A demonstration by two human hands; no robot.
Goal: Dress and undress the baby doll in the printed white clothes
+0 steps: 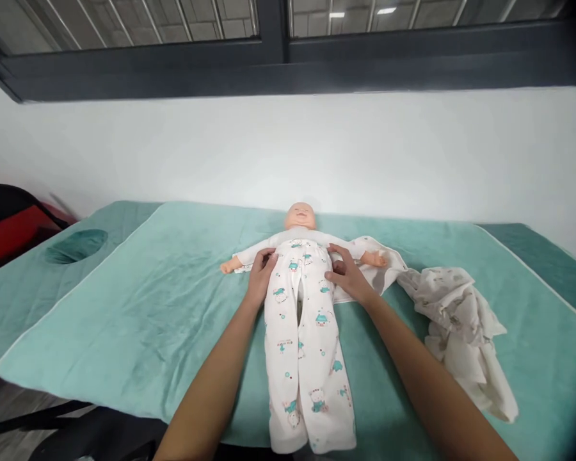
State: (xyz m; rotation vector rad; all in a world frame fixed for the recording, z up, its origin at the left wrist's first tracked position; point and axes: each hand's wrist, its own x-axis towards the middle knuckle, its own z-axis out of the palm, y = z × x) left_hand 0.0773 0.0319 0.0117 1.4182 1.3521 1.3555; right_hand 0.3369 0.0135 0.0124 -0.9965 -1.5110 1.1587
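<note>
A baby doll [301, 216] in a white long-sleeved top lies on its back, arms spread, its head toward the wall. White baby trousers [300, 307] with teal animal prints lie over its body, the waistband up at the chest and the leg ends at the bed's near edge. My left hand [263, 272] is closed on the trousers' left side near the waist, its thumb toward the top. On the opposite side my right hand [348, 275] grips the trousers' edge, thumb and forefinger on the cloth. The doll's legs are hidden.
A crumpled white printed cloth [456, 314] stretches from beside the doll's arm to the right. Beneath everything is a teal padded bed [139, 301] with a face hole [77, 246] at left. Behind it are a white wall [221, 150] and a dark window frame. A black-and-red item [14, 230] stands far left.
</note>
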